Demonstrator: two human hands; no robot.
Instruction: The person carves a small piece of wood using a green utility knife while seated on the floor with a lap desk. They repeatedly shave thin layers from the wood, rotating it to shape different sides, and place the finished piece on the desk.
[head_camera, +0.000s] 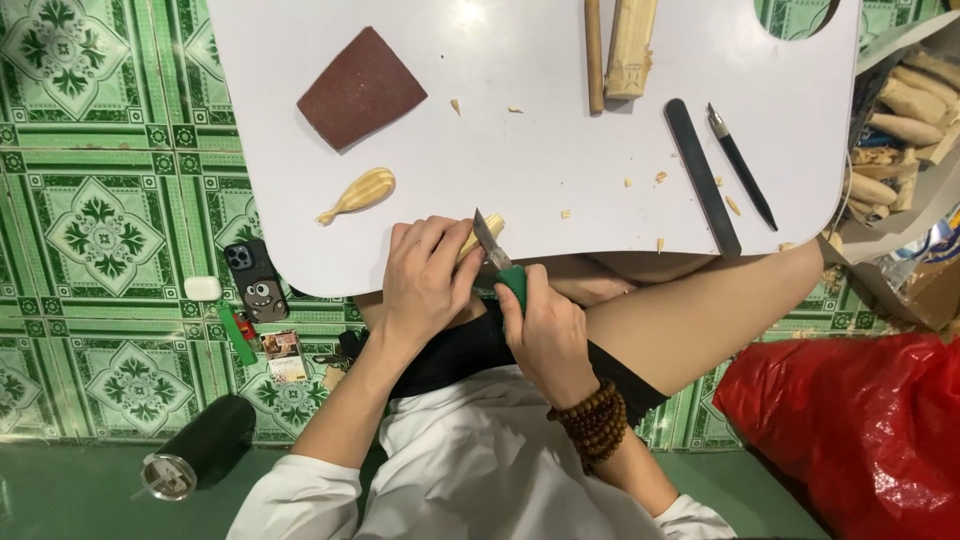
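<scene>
— What are the fingers doing?
— The left hand (425, 275) has its fingers (440, 240) curled tight around a small pale wood piece (478, 236) at the near edge of the white bench (540, 160). The right hand (545, 335) is clenched on the green handle of a carving knife (500, 262), blade laid against the wood.
— Any containers?
— A cardboard box (900, 120) at the right holds rough wooden blanks. A red plastic bag (860, 420) sits on the floor; its contents are hidden.
— And the arms?
— Both forearms rise from the lap, wrists close together, with a bead bracelet (592, 420) on the right wrist.
</scene>
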